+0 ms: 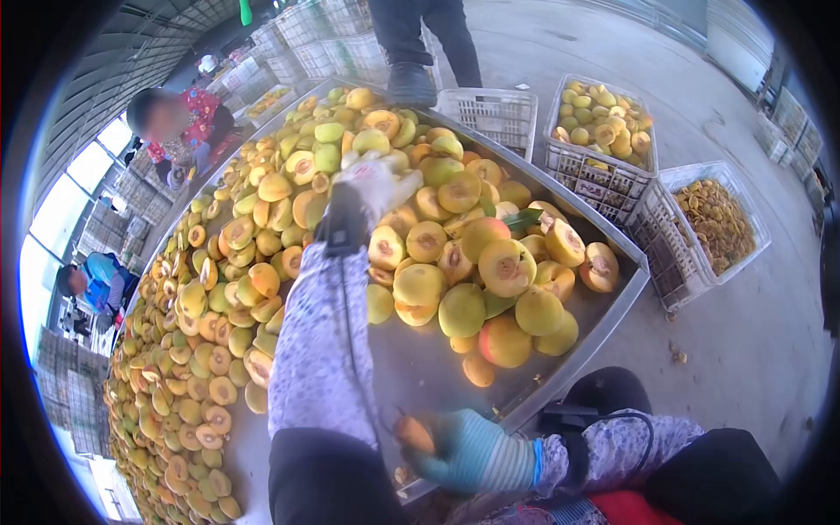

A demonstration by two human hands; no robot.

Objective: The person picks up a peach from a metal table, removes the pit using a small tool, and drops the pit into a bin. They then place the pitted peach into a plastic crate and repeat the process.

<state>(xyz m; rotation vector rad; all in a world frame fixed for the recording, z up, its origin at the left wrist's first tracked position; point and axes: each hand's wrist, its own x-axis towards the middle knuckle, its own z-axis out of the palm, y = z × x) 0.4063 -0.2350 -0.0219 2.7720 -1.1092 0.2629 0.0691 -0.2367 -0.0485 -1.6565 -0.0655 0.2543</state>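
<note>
My left hand (378, 182), in a whitish glove and blurred, reaches over the heap of yellow peaches (429, 241) and touches fruit there. Its fingers look spread, with nothing clearly held. Low in the view, near the table's front edge, my right hand (477, 451) wears a teal knitted glove. Its fingers are closed around an orange-brown piece that looks like a peach half (415, 434). A thin dark shape beside it is too blurred to name. Whole peaches (506, 341) and cut halves (599, 267) lie mixed before me; many halves show brown hollows.
The metal table (604, 328) has a raised rim. Beyond it stand a crate (490, 114), a crate of peaches (643, 171) and a crate of brownish pieces (757, 241). A person's legs (420, 44) are at the far edge. Two people (197, 122) work at left.
</note>
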